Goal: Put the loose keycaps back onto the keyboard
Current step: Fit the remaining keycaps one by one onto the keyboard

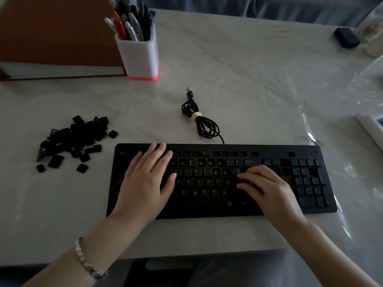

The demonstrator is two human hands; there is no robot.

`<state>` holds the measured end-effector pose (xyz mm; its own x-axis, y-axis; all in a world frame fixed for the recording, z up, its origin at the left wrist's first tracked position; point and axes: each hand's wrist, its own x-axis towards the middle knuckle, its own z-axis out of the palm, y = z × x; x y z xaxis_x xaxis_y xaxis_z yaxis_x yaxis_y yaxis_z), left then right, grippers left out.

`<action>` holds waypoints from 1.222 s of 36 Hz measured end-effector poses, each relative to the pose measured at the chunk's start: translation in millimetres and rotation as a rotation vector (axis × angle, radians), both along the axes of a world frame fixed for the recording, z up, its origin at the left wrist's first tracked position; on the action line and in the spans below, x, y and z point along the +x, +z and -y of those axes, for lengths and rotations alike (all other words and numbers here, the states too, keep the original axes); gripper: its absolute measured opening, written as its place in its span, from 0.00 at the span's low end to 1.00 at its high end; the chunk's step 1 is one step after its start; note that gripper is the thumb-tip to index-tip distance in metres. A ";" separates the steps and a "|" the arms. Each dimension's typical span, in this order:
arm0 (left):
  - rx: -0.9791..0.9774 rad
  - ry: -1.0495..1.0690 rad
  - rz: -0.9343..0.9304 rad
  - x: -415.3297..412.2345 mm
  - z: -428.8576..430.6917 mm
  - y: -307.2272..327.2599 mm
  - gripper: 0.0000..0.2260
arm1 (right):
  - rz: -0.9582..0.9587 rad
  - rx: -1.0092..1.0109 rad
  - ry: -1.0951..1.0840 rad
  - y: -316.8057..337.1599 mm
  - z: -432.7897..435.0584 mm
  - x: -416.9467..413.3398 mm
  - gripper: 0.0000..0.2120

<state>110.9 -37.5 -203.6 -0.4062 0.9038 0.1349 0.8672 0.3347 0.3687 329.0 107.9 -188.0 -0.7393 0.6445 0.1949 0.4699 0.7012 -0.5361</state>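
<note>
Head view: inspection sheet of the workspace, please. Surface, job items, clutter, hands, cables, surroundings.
Surface: pale table, glossy clear film at its right.
Job's things: black keyboard at near edge, caps seemingly missing at its left; loose keycaps piled left of it.
Clutter: pen holder, brown binder, dark object far right.
Hands: left hand flat on the keyboard; right hand fingers bent, tips on keys, keycap hold unclear.
Cables: keyboard cable coiled, tied, USB plug unplugged.
Surroundings: blue-grey fabric beyond the table.

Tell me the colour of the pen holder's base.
The base is pink-red, under a white body; head view.
</note>
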 end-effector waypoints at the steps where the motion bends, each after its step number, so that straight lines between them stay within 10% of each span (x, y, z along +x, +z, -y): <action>1: -0.002 0.000 0.003 -0.1 0.0 0.0 0.23 | -0.002 0.006 0.003 -0.2 0.2 -0.2 0.16; 13: -0.016 0.003 0.000 0.6 -0.4 0.9 0.24 | 0.012 -0.160 0.014 6.1 -5.6 0.5 0.13; 22: -0.010 0.008 0.002 0.8 -0.4 1.0 0.23 | 0.173 0.113 0.043 15.2 1.5 -4.7 0.09; 44: -0.019 -0.004 0.029 0.7 -0.9 2.6 0.23 | 0.179 -0.557 -0.207 31.9 -25.4 -25.7 0.09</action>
<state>111.6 -36.6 -200.9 -0.4060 0.9076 0.1065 0.8577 0.3383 0.3872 303.3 133.3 -156.1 -0.5782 0.7471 -0.3279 0.6830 0.2234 -0.6954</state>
